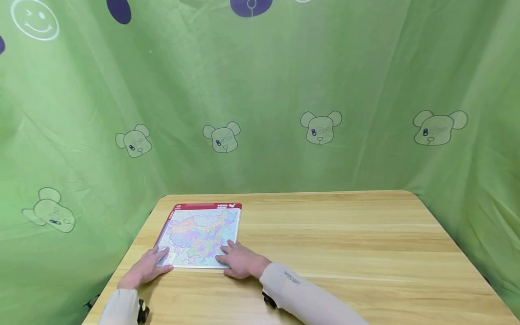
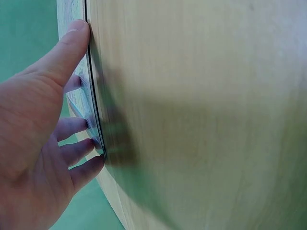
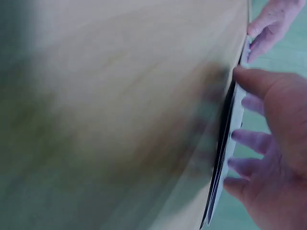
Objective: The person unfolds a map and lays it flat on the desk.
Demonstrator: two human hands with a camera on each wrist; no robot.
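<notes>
A flat map board (image 1: 203, 234) with a red top border and a pastel-coloured map lies at the left part of the table. My left hand (image 1: 145, 267) rests at its near left corner, fingers spread over the side and thumb along the front edge. At the near right corner my right hand (image 1: 240, 260) touches the board with spread fingers. In the left wrist view, the thumb of my left hand (image 2: 43, 124) meets the dark edge of the board (image 2: 92, 81). The right wrist view shows a narrow dark gap along the board edge (image 3: 233, 120), beside the fingers of my right hand (image 3: 278, 139).
The light wood-grain table (image 1: 345, 243) extends to the right of the board and has rounded far corners. A green curtain (image 1: 268, 81) printed with bear heads hangs behind and at both sides of the table.
</notes>
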